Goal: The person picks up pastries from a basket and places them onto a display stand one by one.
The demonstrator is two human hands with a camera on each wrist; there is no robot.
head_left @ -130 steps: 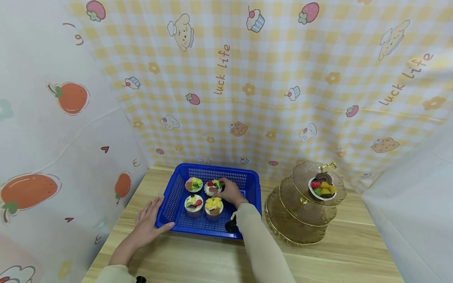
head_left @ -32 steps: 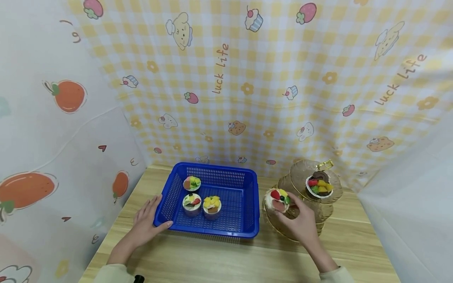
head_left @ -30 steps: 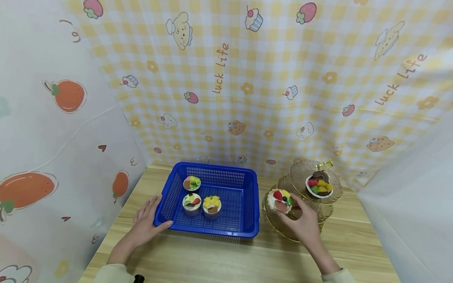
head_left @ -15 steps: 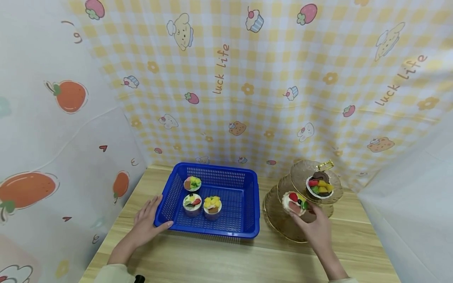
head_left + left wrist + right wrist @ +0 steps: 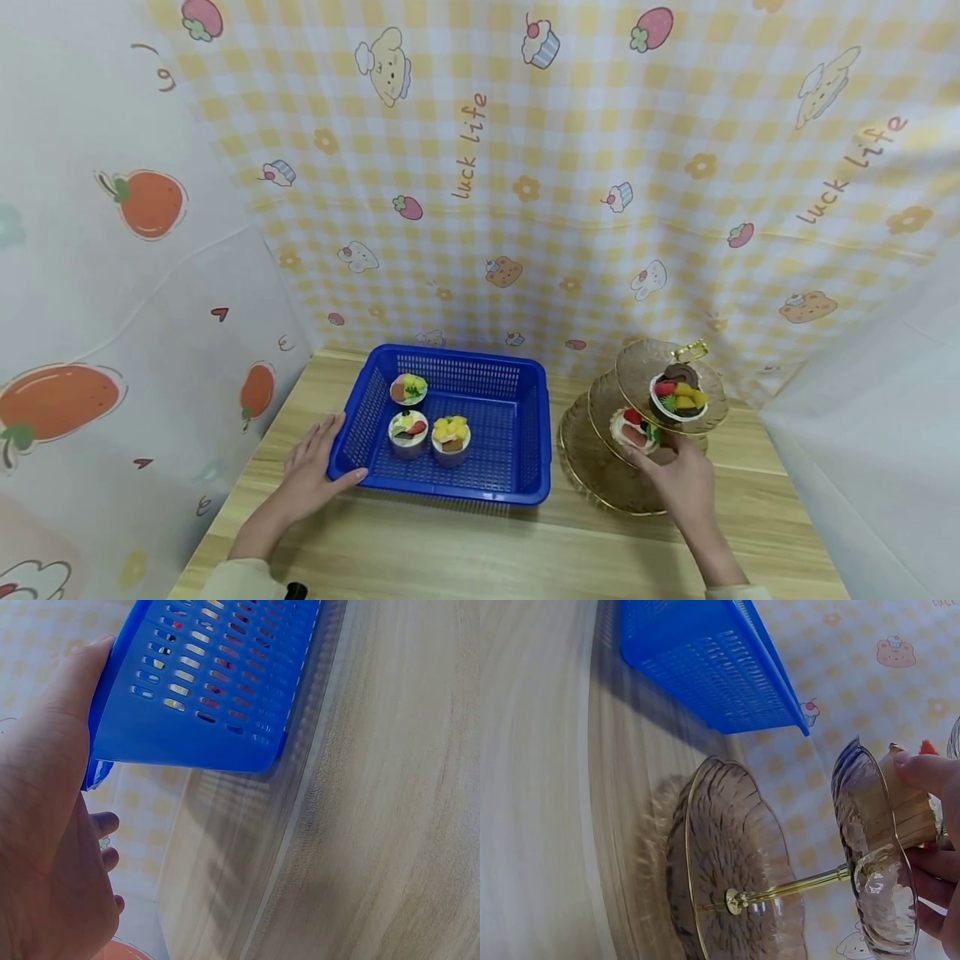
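My right hand [image 5: 686,483] pinches a fruit-topped cupcake [image 5: 633,430] at the middle tier of a three-tier amber cake stand [image 5: 600,477]. In the right wrist view, the cupcake's tan cup [image 5: 913,806] is right over that tier's plate [image 5: 859,802], thumb on one side and fingers on the other. On the top tier sits a chocolate and fruit cupcake [image 5: 678,396]. My left hand [image 5: 307,475] rests at the left front corner of a blue plastic basket [image 5: 442,490], thumb along the rim, fingers outstretched along its left side.
Three cupcakes stand in the left half of the basket: a yellow-topped one [image 5: 450,437], a strawberry-topped one [image 5: 408,433] and one at the back [image 5: 408,388]. A gold handle [image 5: 690,351] tops the stand. A checked curtain [image 5: 465,225] hangs behind the wooden table [image 5: 487,558].
My right hand took the cupcake from the basket, carried it right to the stand, and has just moved it further right under the top tier. The left hand has stayed at the basket.
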